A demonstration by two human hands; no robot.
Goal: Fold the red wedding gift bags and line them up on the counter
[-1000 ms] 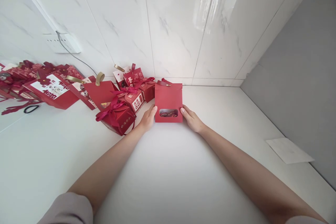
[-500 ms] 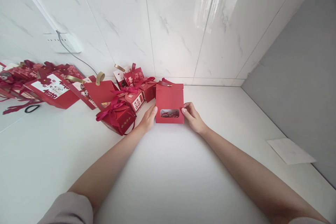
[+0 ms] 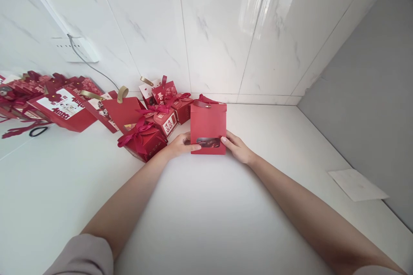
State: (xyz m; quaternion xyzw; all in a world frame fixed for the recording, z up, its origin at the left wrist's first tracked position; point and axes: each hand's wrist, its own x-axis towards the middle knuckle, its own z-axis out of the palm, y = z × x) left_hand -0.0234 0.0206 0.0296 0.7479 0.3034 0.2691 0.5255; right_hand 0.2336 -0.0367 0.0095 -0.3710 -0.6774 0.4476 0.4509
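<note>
In front of me stands a red gift box (image 3: 208, 122) with a folded top, a dark red strap and a small clear window low on its front. Wrapped items show dimly through the window. My left hand (image 3: 181, 144) grips the box's lower left side, thumb across the front and fingers behind. On the other side my right hand (image 3: 238, 146) holds the lower right edge, its thumb by the window and its other fingers partly hidden. Just left of my left hand sits a red box with a ribbon bow (image 3: 143, 139).
More red boxes (image 3: 163, 121) and bags (image 3: 69, 109) crowd the left against the tiled wall (image 3: 213, 30). A black ring (image 3: 38, 131) lies near them. A cable runs from a wall socket (image 3: 75, 49). On the right a white paper (image 3: 356, 184) lies by a grey panel (image 3: 371, 94).
My left thumb has moved from the box's side edge onto its lower front. The box has shifted slightly towards me, with my right hand still on its right edge.
</note>
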